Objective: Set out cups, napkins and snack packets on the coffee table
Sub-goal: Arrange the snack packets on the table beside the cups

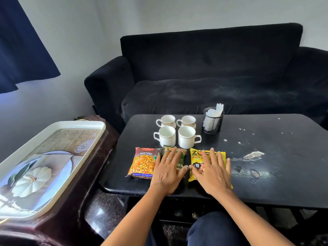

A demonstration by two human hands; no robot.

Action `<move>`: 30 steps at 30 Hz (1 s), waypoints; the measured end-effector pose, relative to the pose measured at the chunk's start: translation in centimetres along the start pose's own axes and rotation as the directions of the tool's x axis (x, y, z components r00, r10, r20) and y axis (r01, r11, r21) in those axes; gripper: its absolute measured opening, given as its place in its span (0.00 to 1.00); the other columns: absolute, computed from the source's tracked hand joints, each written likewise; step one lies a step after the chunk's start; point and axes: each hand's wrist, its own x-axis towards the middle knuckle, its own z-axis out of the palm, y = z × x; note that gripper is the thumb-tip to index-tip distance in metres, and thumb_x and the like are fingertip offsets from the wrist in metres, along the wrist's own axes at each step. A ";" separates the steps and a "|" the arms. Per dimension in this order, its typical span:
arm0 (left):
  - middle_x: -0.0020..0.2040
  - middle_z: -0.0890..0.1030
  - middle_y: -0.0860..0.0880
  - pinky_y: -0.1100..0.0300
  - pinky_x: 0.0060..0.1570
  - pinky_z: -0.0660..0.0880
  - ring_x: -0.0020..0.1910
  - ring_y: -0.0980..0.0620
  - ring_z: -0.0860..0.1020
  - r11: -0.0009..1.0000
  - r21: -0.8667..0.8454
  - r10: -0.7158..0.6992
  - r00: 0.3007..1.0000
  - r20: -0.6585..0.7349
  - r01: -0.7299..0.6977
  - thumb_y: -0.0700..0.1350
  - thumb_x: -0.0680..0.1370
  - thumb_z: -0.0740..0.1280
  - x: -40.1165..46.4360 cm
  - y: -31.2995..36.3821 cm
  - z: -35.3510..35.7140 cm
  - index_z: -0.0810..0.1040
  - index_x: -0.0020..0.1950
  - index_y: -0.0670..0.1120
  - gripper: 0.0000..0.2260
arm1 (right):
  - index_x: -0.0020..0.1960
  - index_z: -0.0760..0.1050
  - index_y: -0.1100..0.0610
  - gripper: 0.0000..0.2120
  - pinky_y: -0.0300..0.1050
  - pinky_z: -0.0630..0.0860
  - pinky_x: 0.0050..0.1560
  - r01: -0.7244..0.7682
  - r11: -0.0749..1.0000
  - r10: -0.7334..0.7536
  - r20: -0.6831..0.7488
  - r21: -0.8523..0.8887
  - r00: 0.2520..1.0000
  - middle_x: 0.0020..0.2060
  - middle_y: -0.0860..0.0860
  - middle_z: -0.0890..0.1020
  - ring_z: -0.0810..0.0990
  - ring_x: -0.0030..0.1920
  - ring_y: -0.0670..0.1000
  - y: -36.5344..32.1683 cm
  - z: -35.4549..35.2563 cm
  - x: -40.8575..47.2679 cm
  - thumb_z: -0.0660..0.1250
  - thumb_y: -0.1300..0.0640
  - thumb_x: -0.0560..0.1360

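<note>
Several white cups stand in a square group on the black coffee table. A black mesh holder with white napkins stands right of them. Three snack packets lie in a row near the front edge: a red mixture packet, a green packet and a yellow packet. My left hand lies flat with straight fingers on the green packet. My right hand lies flat on the yellow packet.
A white printed tray sits on a dark side stand at the left. A black sofa stands behind the table. The table's right half shows white scuffs and chips. A dark blue curtain hangs at upper left.
</note>
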 end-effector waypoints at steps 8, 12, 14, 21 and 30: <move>0.78 0.56 0.56 0.51 0.75 0.39 0.78 0.53 0.49 0.984 0.090 -0.131 0.965 -0.229 0.155 0.56 0.82 0.49 -2.5 -5.2 -1.6 0.57 0.76 0.56 0.22 | 0.71 0.68 0.56 0.35 0.60 0.52 0.73 0.126 0.992 -0.119 -0.209 0.019 0.971 0.73 0.57 0.66 0.60 0.74 0.59 -4.5 -1.1 -2.1 0.43 0.37 0.75; 0.79 0.53 0.57 0.51 0.74 0.37 0.78 0.53 0.46 0.972 0.046 -0.214 0.950 -0.228 0.230 0.59 0.81 0.49 -3.5 -5.7 -0.3 0.54 0.77 0.57 0.24 | 0.72 0.66 0.54 0.32 0.59 0.49 0.74 0.179 0.984 -0.174 -0.154 0.018 0.973 0.73 0.56 0.65 0.60 0.75 0.59 -7.6 -0.4 -2.2 0.48 0.37 0.76; 0.79 0.52 0.57 0.51 0.74 0.37 0.78 0.53 0.46 0.971 0.026 -0.224 0.945 -0.239 0.237 0.59 0.81 0.50 -3.5 -5.7 0.0 0.54 0.77 0.57 0.25 | 0.73 0.65 0.52 0.31 0.61 0.49 0.74 0.205 0.979 -0.204 -0.109 0.003 0.973 0.74 0.55 0.64 0.60 0.74 0.59 -8.4 0.2 -2.1 0.50 0.37 0.76; 0.78 0.56 0.55 0.49 0.74 0.37 0.78 0.52 0.48 0.973 0.015 -0.216 0.939 -0.267 0.228 0.61 0.80 0.50 -3.6 -6.0 0.3 0.58 0.77 0.55 0.26 | 0.76 0.52 0.44 0.33 0.65 0.44 0.72 0.196 0.981 -0.196 -0.024 -0.013 0.980 0.77 0.50 0.54 0.56 0.75 0.59 -8.0 2.0 -1.9 0.41 0.32 0.75; 0.72 0.68 0.55 0.38 0.72 0.41 0.73 0.51 0.63 0.977 -0.035 -0.208 0.896 -0.393 0.211 0.64 0.77 0.49 -2.4 -6.0 -1.6 0.66 0.72 0.55 0.27 | 0.75 0.49 0.45 0.32 0.63 0.42 0.73 0.196 0.973 -0.182 -0.118 0.123 0.976 0.77 0.49 0.49 0.46 0.77 0.55 -7.4 -0.4 -0.4 0.47 0.34 0.75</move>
